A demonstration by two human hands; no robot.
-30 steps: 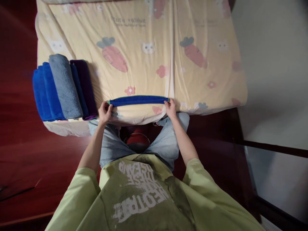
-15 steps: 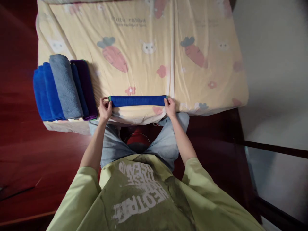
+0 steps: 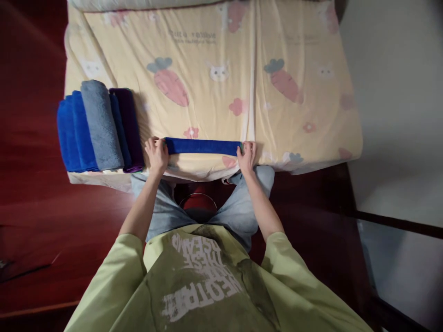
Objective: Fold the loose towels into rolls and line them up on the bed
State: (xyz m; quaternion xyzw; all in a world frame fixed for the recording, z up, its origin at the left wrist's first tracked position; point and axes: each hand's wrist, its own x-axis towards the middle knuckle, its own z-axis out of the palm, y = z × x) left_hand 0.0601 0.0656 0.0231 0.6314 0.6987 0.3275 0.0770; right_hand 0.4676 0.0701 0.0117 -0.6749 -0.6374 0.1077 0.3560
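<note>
A blue towel (image 3: 202, 146), folded into a long narrow strip with green edging at its ends, lies across the near side of the sheet. My left hand (image 3: 157, 154) grips the strip's left end between thumb and fingers. At the other end, my right hand (image 3: 247, 154) pinches the right tip. To the left of my left hand lie several folded towels side by side: bright blue ones (image 3: 73, 133), a grey rolled one (image 3: 102, 124) and a dark purple one (image 3: 128, 129).
The bed or low table is covered by a yellow sheet (image 3: 207, 106) printed with carrots and rabbits. A pale rolled edge (image 3: 145, 4) runs along the far side. Dark red floor (image 3: 34, 207) surrounds it, and a grey wall (image 3: 394, 92) stands at right. A red bucket-like object (image 3: 198, 201) sits between my knees.
My left hand has shifted slightly right and covers more of the strip's left end. The right hand's fingers have spread a little around its end. The whole view has shifted slightly.
</note>
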